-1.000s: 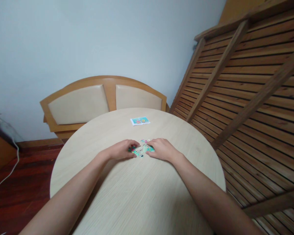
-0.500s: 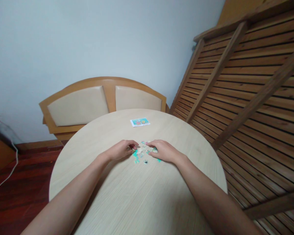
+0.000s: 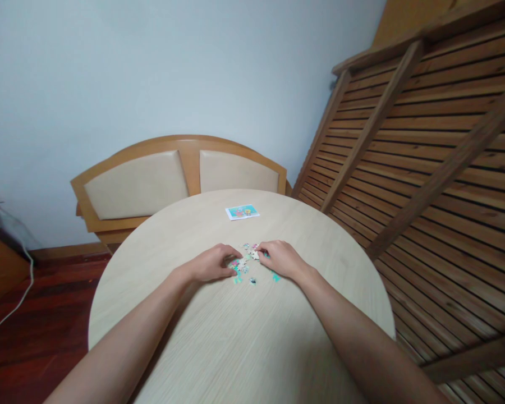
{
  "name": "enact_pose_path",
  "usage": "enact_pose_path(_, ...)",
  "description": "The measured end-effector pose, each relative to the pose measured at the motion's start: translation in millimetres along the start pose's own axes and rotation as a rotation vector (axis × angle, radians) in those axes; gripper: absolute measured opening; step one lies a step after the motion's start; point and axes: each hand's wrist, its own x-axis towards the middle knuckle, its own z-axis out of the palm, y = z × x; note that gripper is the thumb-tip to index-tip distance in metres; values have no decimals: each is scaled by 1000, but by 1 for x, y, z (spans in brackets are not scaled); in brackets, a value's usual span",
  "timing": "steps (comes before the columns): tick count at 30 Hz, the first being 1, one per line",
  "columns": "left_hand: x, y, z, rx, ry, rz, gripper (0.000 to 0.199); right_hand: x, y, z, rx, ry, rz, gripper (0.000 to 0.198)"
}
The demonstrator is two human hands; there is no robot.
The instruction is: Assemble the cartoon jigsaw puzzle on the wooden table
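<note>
And puzzle pieces are strewn across the surface; the left hand's fingers are parted, the right hand's grasp can't be told; pieces could be scattered by one brush.

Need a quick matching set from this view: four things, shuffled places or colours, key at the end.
Things
1. Picture card
2. Jigsaw puzzle pieces
3. Headboard
4. Slatted wooden panel

Places or colours
A. Scattered by the left hand and right hand
B. Right side of the view, brown with dark gaps
C. Lying on the round table, beyond both hands
D. Behind the table, cream sections in a light-brown frame

Pairs: 1-C, 2-A, 3-D, 4-B
</note>
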Motion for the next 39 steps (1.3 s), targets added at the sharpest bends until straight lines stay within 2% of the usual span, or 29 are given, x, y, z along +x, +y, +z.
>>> enact_pose_path(4,2,3,2,-24,-13,-10,32,5,8,8,210,53,50,26)
enact_pose_path(10,3,4,7,-74,54,8,34,5,18,16,489,64,60,30)
enact_pose_path(12,4,1,11,-96,70,19,32,1,18,15,467,44,23,32)
enact_pose_path(16,7,-4,17,-153,137,1,25,-6,14,14,287,-4,-77,51)
enact_pose_path(20,9,-6,20,-198,247,-44,23,-5,7,19,353,-24,-110,44)
enact_pose_path(23,9,-4,23,-184,254,-9,33,-3,4,25,469,-17,-143,45)
enact_pose_path(25,9,-2,26,-118,199,48,49,-2,2,29,575,-20,-155,45)
enact_pose_path(27,10,0,30,-46,150,72,53,-1,0,31,688,-28,-135,40)
enact_pose_path(32,17,7,38,42,169,-9,23,4,-4,31,853,46,-72,31)
enact_pose_path(36,19,4,34,13,261,-63,22,4,1,24,846,112,-39,27)
enact_pose_path(39,18,-2,24,-12,350,-142,24,-1,9,15,635,36,-100,29)
